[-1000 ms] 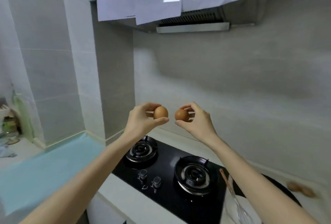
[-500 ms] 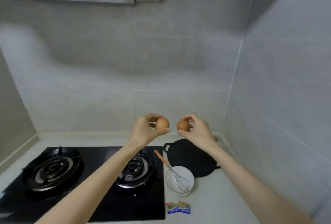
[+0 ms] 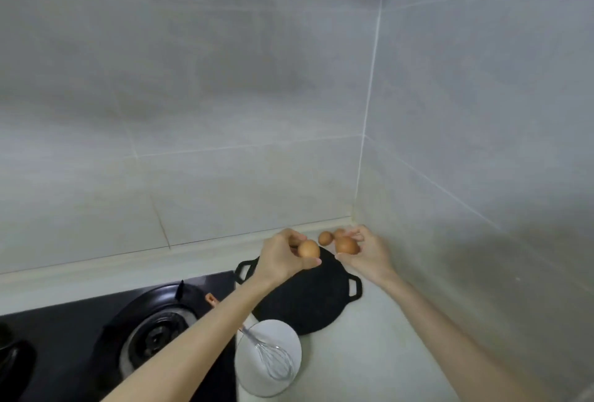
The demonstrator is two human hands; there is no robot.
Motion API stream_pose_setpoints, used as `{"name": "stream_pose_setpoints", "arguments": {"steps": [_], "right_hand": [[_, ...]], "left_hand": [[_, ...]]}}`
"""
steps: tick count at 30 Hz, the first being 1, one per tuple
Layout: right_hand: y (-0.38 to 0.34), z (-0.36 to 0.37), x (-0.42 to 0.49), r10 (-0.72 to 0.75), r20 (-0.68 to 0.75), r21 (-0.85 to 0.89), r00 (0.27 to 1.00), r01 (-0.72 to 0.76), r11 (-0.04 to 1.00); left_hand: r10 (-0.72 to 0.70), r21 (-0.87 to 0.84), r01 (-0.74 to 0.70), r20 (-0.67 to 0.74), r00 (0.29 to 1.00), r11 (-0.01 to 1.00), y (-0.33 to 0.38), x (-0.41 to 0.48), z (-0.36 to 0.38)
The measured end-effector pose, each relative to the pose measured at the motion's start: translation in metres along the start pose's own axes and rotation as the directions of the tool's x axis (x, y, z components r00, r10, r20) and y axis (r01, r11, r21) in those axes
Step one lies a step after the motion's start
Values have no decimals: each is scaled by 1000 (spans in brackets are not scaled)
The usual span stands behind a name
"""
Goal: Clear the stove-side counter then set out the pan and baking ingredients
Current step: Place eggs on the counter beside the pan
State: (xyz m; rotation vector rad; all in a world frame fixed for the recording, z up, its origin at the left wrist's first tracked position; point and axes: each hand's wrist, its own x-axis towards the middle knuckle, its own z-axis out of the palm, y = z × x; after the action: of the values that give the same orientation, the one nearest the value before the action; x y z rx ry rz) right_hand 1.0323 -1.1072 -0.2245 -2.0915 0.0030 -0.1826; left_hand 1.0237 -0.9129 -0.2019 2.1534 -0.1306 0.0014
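Home kitchen, cooking corner: black glass gas hob [image 3: 64, 321] with a ringed burner [image 3: 154, 334] set into a pale counter [image 3: 369, 353], and grey tiled walls [image 3: 225, 80] meeting in a corner behind it. Cookware confirms it: flat black two-handled pan [image 3: 308, 302], white bowl [image 3: 257, 379] with a wire whisk [image 3: 273, 360] in it, brown eggs [image 3: 325, 237] near the back wall. The compact hob and plain finishes read as domestic, not commercial.

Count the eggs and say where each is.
4. The left hand holds one egg, the right hand another egg; a third egg and fourth egg lie on the counter near the corner, the fourth partly behind fingers. Others may be hidden.
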Motion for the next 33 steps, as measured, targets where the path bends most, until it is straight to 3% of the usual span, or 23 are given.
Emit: {"name": "stream_pose_setpoints", "arguments": {"steps": [10,16,23,33], "right_hand": [[110,18,111,181,107,-290,978,-143,946],[148,35,149,141,98,-493,985,-75,867],[194,65,177,50,17,-549,999,-32,835],[213,77,203,12,94,-616,995,49,786]], "left_hand": [[-208,53,204,106,972,978,-63,136,90],[-238,95,227,119,964,969,-89,181,130],[-240,185,209,166,956,960,-117,227,166],[-198,255,149,178,964,955,-126,251,195]]}}
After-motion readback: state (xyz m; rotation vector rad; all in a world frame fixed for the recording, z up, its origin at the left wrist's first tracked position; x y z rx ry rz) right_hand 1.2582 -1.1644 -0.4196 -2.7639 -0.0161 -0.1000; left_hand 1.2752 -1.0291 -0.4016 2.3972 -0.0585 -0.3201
